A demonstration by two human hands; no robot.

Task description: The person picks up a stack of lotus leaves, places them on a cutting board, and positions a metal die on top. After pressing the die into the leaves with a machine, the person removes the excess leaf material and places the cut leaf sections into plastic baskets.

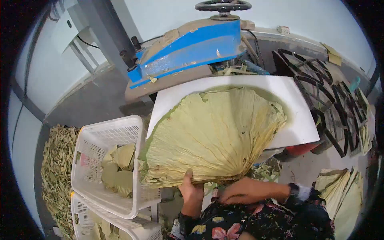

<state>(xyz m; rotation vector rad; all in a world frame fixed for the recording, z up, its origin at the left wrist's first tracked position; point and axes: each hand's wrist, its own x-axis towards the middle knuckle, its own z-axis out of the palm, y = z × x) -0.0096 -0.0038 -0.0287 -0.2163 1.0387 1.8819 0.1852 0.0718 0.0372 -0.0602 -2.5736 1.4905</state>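
A big fan-shaped dried lotus leaf [216, 132], pale green-yellow with ribs spreading from its lower right, lies over a white board [298, 120]. It looks folded or stacked in layers. My left hand [191, 195] grips its lower edge, thumb on top and the other fingers underneath. Close to the point where the ribs meet, my right hand [250, 191] is at the leaf's bottom edge with curled fingers. Whatever those fingers hold, if anything, is hidden.
Behind the board stands a blue machine [192, 48] with a black handwheel [223, 5]. White plastic baskets [138, 160] with leaf pieces sit at left, beside a heap of shredded leaf [58, 172]. Black curved frames [320, 88] and more folded leaves [342, 200] are at right.
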